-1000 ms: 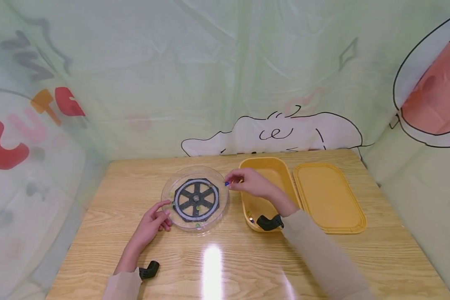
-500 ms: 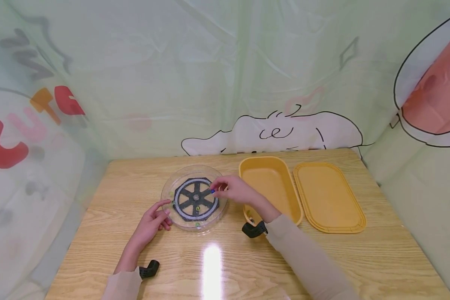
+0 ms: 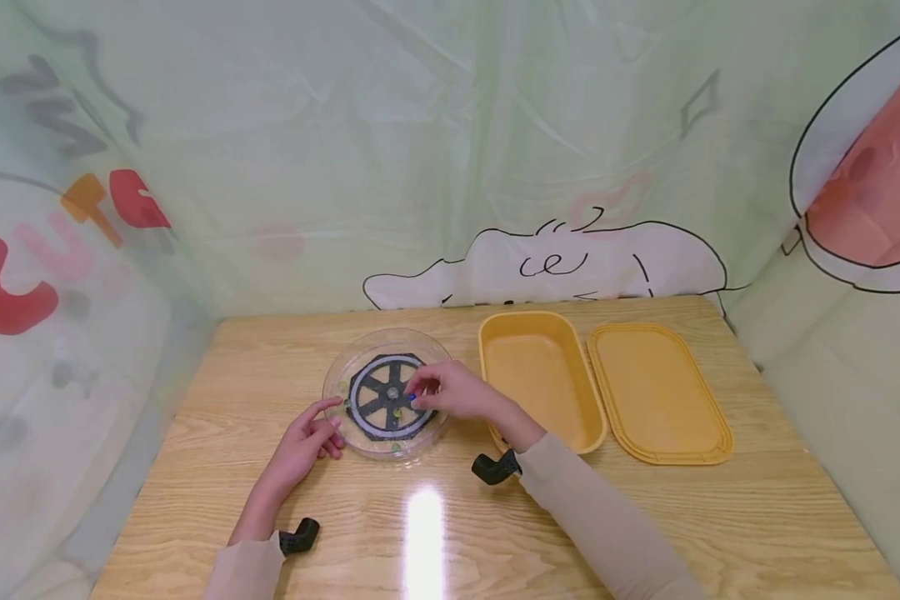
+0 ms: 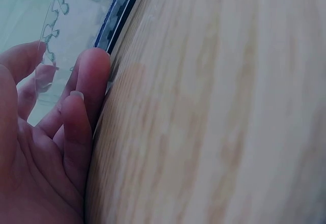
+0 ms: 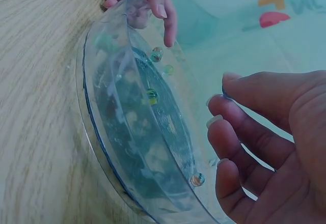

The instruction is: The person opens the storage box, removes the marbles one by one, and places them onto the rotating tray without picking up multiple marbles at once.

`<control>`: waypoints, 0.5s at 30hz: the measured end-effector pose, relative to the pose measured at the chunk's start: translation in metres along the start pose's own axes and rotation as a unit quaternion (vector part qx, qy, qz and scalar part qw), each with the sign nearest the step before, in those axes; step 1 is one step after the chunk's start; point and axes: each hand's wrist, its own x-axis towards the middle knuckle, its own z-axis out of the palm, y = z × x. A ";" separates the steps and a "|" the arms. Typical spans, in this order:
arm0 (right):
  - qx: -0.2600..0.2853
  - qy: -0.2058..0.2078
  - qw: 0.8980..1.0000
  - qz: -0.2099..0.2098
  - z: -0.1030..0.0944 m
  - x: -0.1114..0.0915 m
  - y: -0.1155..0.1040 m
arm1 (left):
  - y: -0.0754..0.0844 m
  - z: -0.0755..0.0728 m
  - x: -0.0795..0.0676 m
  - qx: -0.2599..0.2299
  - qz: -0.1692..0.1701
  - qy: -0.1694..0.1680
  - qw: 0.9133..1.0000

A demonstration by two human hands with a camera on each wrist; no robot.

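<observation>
My right hand pinches a small blue marble between thumb and fingertips, over the clear round dish. Only a sliver of it shows between the thumb and index finger in the right wrist view. A black spoked wheel pattern with a pale ring shows in the dish. Several glass marbles lie in there, such as a yellow-green marble and a clear, orange-streaked marble. My left hand holds the dish's left rim, index finger over the edge and the other fingers outside against the wall.
Right of the dish stands a deep yellow bin, its near left corner partly behind the right forearm. A flat yellow lid lies beside it. All rest on a wooden table, with a printed curtain behind.
My right hand has moved left and slightly down, from the bin's left edge to over the dish, carrying the blue marble. The left hand stays at the rim.
</observation>
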 end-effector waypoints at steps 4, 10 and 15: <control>0.002 -0.001 1.000 -0.005 0.002 0.000 0.000 | 0.000 0.000 0.001 0.000 0.001 0.001 1.000; 0.006 -0.006 1.000 -0.009 0.003 -0.001 -0.001 | -0.002 -0.001 0.001 0.001 0.007 -0.003 1.000; 0.007 -0.008 1.000 -0.001 0.000 -0.002 -0.004 | -0.002 -0.001 0.001 -0.001 0.006 -0.004 1.000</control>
